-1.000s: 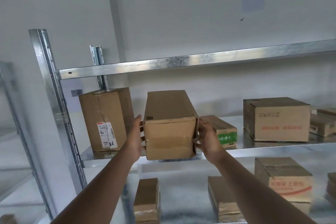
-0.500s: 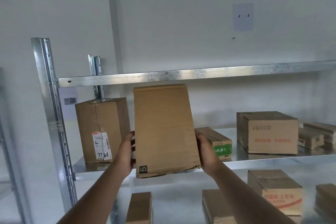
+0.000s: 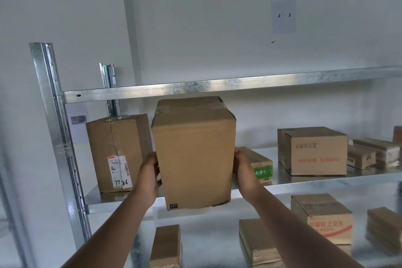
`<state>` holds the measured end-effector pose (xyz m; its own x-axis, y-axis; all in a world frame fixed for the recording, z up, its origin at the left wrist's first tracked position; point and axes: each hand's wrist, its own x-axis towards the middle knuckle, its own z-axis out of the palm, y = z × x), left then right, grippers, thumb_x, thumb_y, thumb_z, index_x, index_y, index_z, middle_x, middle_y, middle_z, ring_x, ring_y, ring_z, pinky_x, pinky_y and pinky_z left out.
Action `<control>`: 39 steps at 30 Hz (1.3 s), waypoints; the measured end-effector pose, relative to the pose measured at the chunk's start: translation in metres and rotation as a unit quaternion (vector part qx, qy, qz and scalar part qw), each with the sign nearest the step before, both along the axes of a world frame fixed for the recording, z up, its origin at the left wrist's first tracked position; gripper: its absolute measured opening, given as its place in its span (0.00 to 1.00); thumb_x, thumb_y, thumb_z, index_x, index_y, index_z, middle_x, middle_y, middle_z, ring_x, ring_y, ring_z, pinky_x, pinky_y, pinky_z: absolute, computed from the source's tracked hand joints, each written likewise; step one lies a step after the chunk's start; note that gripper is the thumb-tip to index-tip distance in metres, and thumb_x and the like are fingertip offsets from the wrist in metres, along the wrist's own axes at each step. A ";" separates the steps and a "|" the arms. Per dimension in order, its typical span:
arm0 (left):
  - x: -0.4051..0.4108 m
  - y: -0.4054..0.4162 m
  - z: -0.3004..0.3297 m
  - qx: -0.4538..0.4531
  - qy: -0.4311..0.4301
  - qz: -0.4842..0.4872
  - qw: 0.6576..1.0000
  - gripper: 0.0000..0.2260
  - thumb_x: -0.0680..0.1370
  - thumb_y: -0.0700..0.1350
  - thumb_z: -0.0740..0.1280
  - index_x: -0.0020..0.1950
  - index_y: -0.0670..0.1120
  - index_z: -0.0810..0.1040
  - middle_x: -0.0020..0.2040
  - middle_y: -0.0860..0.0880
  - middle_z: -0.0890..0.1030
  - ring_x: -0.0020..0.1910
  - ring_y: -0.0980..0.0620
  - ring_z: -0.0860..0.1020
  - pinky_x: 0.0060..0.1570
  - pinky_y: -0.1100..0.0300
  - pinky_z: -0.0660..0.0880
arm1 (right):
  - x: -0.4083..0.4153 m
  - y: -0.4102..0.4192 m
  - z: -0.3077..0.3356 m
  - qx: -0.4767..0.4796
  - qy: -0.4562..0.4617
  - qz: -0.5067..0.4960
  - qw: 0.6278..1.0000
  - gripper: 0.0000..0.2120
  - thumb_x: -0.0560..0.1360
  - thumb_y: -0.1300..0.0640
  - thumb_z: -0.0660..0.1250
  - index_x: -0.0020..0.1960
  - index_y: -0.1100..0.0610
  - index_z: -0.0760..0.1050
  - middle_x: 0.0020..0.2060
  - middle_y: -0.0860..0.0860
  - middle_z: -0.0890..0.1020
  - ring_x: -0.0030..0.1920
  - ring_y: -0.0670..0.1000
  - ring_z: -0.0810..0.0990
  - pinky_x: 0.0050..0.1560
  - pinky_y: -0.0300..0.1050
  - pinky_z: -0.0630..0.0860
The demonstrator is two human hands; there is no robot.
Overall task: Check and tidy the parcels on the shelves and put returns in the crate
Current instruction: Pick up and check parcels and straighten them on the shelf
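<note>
Nearest, both hands raised: left hand (image 3: 148, 177) pressed on the left side, right hand (image 3: 244, 171) on the right side, fingers curled round the rear edges, holding the parcel (image 3: 193, 154) between them. Held upright, long axis vertical, tilted a little, lower end just in front of the shelf (image 3: 315, 179) edge. Equally near for both hands. Beyond the left hand, a labelled box (image 3: 117, 152); beyond the right, a green-printed box (image 3: 260, 166). Probably next: set back into that gap.

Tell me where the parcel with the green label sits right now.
In the head view, the green-label parcel lies on the middle shelf, right of centre, just behind the right hand and left of the red-printed carton.
</note>
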<state>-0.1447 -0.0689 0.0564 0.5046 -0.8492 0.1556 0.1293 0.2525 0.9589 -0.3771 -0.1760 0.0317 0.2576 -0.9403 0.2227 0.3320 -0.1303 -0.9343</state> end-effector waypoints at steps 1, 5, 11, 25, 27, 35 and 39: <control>0.001 -0.001 0.001 -0.012 0.003 0.005 1.000 0.21 0.77 0.56 0.60 0.60 0.45 0.81 0.55 0.42 0.84 0.61 0.37 0.79 0.60 0.44 0.75 | -0.002 0.001 0.003 0.002 -0.004 0.014 1.000 0.19 0.81 0.46 0.55 0.55 0.49 0.84 0.55 0.51 0.87 0.57 0.51 0.84 0.67 0.52 0.74; -0.002 0.004 0.001 -0.046 0.012 -0.032 0.998 0.21 0.83 0.44 0.58 0.38 0.51 0.87 0.34 0.51 0.85 0.36 0.50 0.83 0.39 0.59 0.78 | -0.010 0.015 0.013 -0.001 -0.044 0.059 0.997 0.22 0.84 0.46 0.55 0.45 0.48 0.87 0.47 0.52 0.88 0.50 0.51 0.86 0.59 0.52 0.78; -0.009 0.019 0.007 -0.024 0.054 -0.075 0.995 0.19 0.85 0.50 0.56 0.42 0.46 0.81 0.31 0.46 0.84 0.26 0.51 0.83 0.40 0.52 0.74 | -0.008 0.018 0.022 0.019 -0.013 0.061 0.998 0.35 0.65 0.33 0.66 0.63 0.54 0.83 0.59 0.57 0.85 0.61 0.60 0.84 0.69 0.61 0.75; 0.012 0.018 0.003 0.033 -0.064 -0.025 0.997 0.15 0.73 0.55 0.64 0.54 0.53 0.84 0.48 0.47 0.85 0.54 0.41 0.80 0.64 0.39 0.73 | -0.013 0.006 0.029 0.103 0.065 0.072 0.990 0.33 0.76 0.26 0.56 0.59 0.51 0.84 0.53 0.56 0.87 0.58 0.60 0.84 0.67 0.58 0.76; 0.031 0.007 -0.001 0.031 -0.029 -0.032 0.999 0.15 0.72 0.52 0.66 0.58 0.56 0.83 0.50 0.49 0.85 0.54 0.40 0.79 0.62 0.38 0.72 | -0.014 0.007 0.038 0.102 0.085 0.098 0.986 0.32 0.74 0.27 0.61 0.62 0.51 0.82 0.57 0.58 0.86 0.62 0.62 0.83 0.67 0.57 0.74; 0.006 0.023 0.020 0.006 -0.071 -0.025 0.997 0.12 0.81 0.49 0.65 0.64 0.56 0.78 0.58 0.48 0.85 0.58 0.45 0.83 0.62 0.42 0.77 | 0.001 0.014 0.031 -0.035 0.105 0.055 0.992 0.10 0.80 0.54 0.67 0.61 0.54 0.77 0.54 0.53 0.86 0.49 0.48 0.86 0.45 0.45 0.83; 0.013 0.019 0.007 0.012 -0.147 0.006 0.989 0.18 0.82 0.42 0.63 0.67 0.60 0.77 0.58 0.52 0.85 0.57 0.48 0.83 0.60 0.43 0.79 | 0.011 0.011 0.016 -0.091 0.167 0.032 0.981 0.15 0.82 0.60 0.63 0.64 0.46 0.77 0.55 0.43 0.85 0.47 0.36 0.84 0.43 0.33 0.78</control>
